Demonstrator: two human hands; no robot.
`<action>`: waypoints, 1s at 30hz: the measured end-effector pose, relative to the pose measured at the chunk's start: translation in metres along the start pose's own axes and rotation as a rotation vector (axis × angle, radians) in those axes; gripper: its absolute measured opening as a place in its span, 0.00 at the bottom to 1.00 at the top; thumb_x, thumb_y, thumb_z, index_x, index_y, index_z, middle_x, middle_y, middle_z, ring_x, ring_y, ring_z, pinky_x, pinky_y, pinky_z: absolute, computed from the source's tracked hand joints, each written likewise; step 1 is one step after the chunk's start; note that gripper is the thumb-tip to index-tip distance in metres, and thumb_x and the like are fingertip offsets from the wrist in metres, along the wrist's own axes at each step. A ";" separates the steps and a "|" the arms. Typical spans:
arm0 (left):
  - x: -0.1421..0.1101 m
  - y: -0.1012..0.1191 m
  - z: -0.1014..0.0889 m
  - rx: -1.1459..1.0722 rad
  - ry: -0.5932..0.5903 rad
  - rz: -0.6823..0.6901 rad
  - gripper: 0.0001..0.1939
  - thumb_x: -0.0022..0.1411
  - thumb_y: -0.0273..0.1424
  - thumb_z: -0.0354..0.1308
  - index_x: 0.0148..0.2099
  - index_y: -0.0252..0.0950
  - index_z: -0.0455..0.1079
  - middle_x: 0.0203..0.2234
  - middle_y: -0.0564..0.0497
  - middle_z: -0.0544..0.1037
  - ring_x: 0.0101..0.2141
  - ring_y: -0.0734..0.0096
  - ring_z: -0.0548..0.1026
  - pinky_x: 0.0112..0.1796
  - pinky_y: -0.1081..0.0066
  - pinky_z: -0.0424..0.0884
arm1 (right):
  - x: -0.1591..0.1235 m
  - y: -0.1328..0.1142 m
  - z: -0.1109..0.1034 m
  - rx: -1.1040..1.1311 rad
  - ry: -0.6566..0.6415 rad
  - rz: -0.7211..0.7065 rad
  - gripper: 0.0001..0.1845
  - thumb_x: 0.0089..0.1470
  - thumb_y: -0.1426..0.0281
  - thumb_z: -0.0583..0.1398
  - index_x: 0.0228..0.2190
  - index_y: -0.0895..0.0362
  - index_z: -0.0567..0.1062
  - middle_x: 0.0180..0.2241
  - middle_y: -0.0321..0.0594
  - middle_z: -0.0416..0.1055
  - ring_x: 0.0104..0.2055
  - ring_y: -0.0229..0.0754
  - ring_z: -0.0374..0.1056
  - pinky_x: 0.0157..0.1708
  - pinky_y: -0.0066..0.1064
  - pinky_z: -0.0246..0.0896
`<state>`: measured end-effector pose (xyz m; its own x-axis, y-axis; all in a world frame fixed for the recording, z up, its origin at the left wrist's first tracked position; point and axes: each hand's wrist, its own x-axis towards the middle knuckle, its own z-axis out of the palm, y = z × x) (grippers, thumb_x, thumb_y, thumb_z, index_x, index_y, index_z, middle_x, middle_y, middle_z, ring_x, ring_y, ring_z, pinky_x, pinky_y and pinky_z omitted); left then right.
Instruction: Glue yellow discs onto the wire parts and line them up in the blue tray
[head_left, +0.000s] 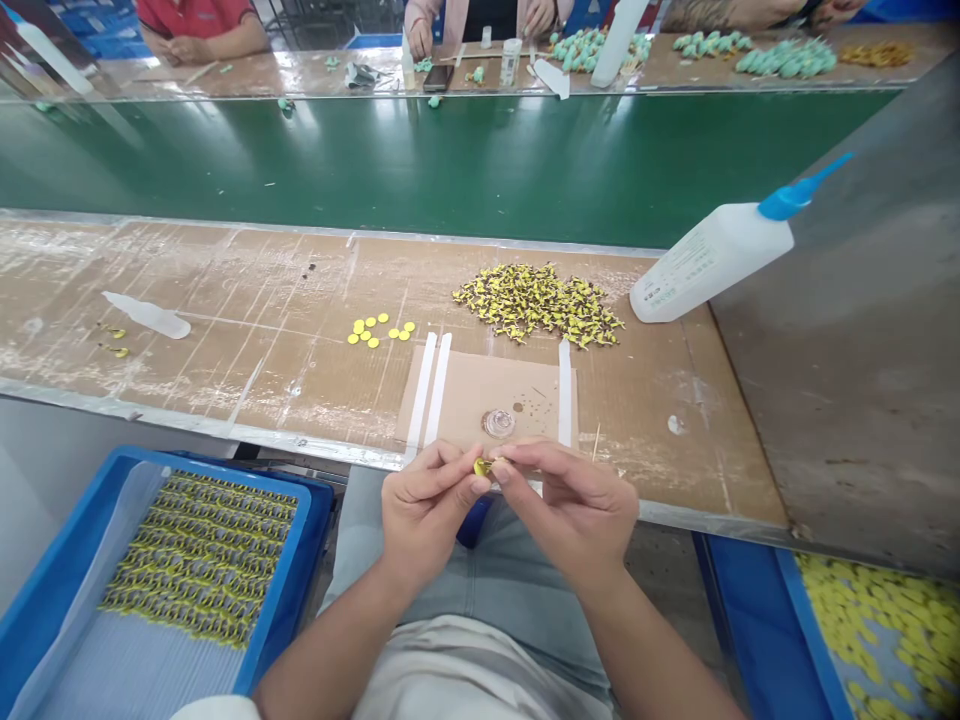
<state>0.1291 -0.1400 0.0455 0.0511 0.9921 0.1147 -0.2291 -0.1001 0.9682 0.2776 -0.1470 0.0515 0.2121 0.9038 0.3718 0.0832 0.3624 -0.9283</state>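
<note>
Both my hands are raised just above the bench's near edge. My left hand [426, 512] and my right hand [568, 508] pinch a small yellow piece [484, 466] between their fingertips. Just beyond my fingers, a round clear glue puddle or small dish [499, 423] lies on a cardboard sheet [480, 395] held down with white tape strips. Farther out sit a heap of yellow-and-brown pieces [537, 303] and several flat yellow discs [379, 332]. A white squeeze bottle with a blue nozzle [709, 255] lies to the right.
A blue tray [199, 560] of yellow pieces in rows sits at lower left, and another [877, 630] holds yellow discs at lower right. A grey panel [847, 330] stands at right. Beyond a green conveyor belt [420, 165], co-workers sit at a bench.
</note>
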 end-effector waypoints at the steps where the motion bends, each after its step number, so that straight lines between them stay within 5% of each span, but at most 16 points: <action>1: 0.000 0.000 -0.001 0.000 -0.002 -0.006 0.14 0.60 0.27 0.70 0.49 0.43 0.82 0.28 0.50 0.75 0.30 0.73 0.73 0.33 0.73 0.73 | -0.001 0.000 0.000 -0.003 0.006 0.007 0.13 0.54 0.78 0.69 0.39 0.50 0.82 0.36 0.38 0.81 0.37 0.44 0.78 0.39 0.36 0.77; 16: -0.001 -0.001 -0.002 -0.012 -0.005 0.013 0.15 0.61 0.26 0.68 0.50 0.44 0.81 0.28 0.50 0.74 0.31 0.74 0.73 0.33 0.74 0.72 | 0.004 -0.002 0.002 0.013 -0.024 -0.083 0.15 0.53 0.81 0.69 0.39 0.50 0.82 0.34 0.38 0.81 0.35 0.44 0.78 0.39 0.38 0.77; 30: -0.008 -0.007 -0.003 -0.042 0.048 -0.054 0.14 0.61 0.28 0.69 0.49 0.45 0.82 0.28 0.51 0.73 0.31 0.74 0.72 0.34 0.73 0.71 | -0.002 0.000 0.005 -0.022 0.008 -0.016 0.12 0.54 0.77 0.70 0.39 0.50 0.83 0.35 0.38 0.81 0.35 0.44 0.78 0.39 0.37 0.79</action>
<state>0.1272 -0.1466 0.0371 0.0179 0.9985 0.0511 -0.2675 -0.0445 0.9625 0.2725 -0.1480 0.0503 0.2182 0.8960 0.3867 0.1077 0.3717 -0.9221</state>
